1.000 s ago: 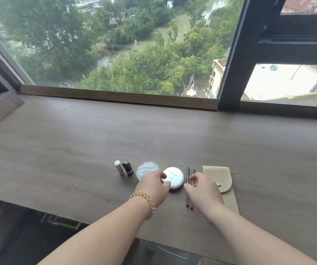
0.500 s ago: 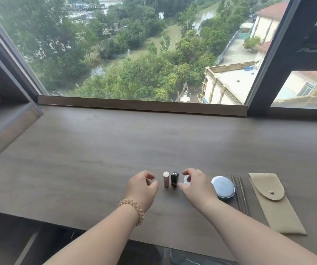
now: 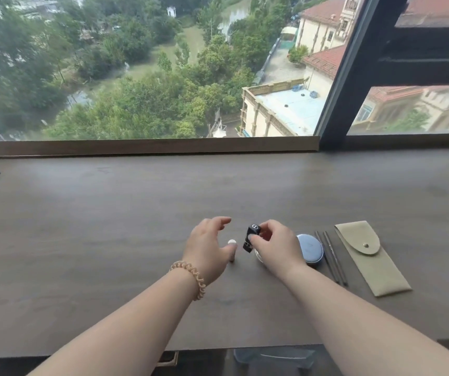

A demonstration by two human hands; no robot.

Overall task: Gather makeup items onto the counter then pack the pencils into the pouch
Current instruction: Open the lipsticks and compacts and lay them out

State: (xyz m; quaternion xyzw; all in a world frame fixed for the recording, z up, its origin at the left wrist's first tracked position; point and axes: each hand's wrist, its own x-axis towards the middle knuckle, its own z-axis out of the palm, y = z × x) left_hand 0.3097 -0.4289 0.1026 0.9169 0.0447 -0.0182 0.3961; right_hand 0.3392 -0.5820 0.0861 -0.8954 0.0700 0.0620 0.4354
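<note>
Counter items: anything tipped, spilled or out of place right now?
Only the black rectangular lipstick tube: it is tilted, pinched in the right hand. The pale pink tube stands upright beside the open left hand. The two dark pencils lie straight beside the closed beige pouch.

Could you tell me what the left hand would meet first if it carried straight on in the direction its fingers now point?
The left hand points forward and slightly right, over bare counter. The way looks free up to the window ledge, though depth is hard to judge. The pale tube stands beside its thumb, off that line.
</note>
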